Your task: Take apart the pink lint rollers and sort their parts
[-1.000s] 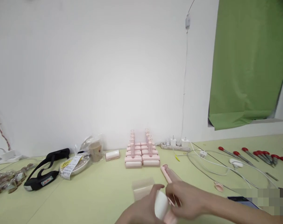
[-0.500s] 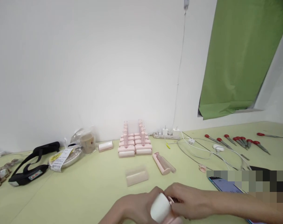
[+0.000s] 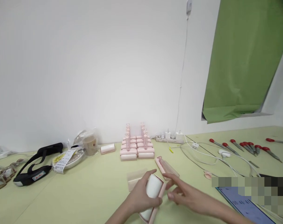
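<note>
My left hand [image 3: 141,194] is wrapped around a white roller in a pink holder [image 3: 153,196], held low over the pale green table [image 3: 85,193]. My right hand [image 3: 185,194] is beside it with fingers spread, its fingertips touching the roller's pink edge. A clear plastic cover [image 3: 134,180] lies on the table just behind my left hand. Another pink holder with a clear cover [image 3: 166,166] lies behind my right hand.
A stack of pink rollers [image 3: 136,146] stands by the wall, one loose roller [image 3: 107,148] to its left. Left of that: a cup in a bag [image 3: 90,144], a plate [image 3: 66,160], a black strap [image 3: 36,168]. Right: power strip [image 3: 170,138], white cables [image 3: 213,155], red-handled tools [image 3: 244,146], phone [image 3: 246,205].
My hands have lifted the roller up and forward. My right hand has opened from gripping the roller's end to fingers spread beside it. The view has shifted slightly.
</note>
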Demonstrator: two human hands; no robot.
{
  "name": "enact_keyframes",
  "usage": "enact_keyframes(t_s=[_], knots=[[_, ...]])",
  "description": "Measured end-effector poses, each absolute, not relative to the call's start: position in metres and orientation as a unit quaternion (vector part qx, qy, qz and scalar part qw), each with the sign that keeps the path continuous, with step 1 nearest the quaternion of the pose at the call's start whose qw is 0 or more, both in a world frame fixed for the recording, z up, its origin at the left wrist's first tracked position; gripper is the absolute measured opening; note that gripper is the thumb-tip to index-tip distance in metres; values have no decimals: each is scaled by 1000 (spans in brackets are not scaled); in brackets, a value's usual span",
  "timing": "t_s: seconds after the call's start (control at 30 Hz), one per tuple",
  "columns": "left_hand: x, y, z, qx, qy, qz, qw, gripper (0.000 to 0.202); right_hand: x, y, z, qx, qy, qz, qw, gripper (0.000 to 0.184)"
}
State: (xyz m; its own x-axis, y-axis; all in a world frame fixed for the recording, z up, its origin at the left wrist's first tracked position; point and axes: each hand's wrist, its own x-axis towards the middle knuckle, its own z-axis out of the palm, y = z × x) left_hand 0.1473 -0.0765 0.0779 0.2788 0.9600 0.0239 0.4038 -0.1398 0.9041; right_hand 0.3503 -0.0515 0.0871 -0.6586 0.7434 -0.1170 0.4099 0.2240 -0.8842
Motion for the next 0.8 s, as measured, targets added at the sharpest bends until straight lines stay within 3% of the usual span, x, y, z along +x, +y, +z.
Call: enact_keyframes(t_s=[0.1, 0.17, 0.33, 0.43, 0.57, 0.63, 0.8], knots=[[155, -70, 75, 618, 504, 435, 417, 66, 323, -60, 54, -316, -697, 602, 229, 66], [155, -65, 76, 591, 495, 492, 404, 66, 305, -60, 44, -275, -677, 619, 288, 56], [107, -46, 73, 630, 396, 544, 389, 97, 290, -28, 76, -295, -758, 463, 352, 43], [68, -42, 52, 655, 521, 416, 356, 106, 293, -4, 100, -312, -833, 340, 306, 38], [49, -47, 21, 653, 525, 369, 401, 62, 286, 12, 105, -315, -913, 201, 165, 32], [50, -49, 15, 661, 501, 380, 409, 49, 279, 12, 101, -316, -934, 128, 108, 28], [51, -51, 22, 656, 492, 387, 422, 54, 273, 11, 92, -310, -945, 82, 66, 27]])
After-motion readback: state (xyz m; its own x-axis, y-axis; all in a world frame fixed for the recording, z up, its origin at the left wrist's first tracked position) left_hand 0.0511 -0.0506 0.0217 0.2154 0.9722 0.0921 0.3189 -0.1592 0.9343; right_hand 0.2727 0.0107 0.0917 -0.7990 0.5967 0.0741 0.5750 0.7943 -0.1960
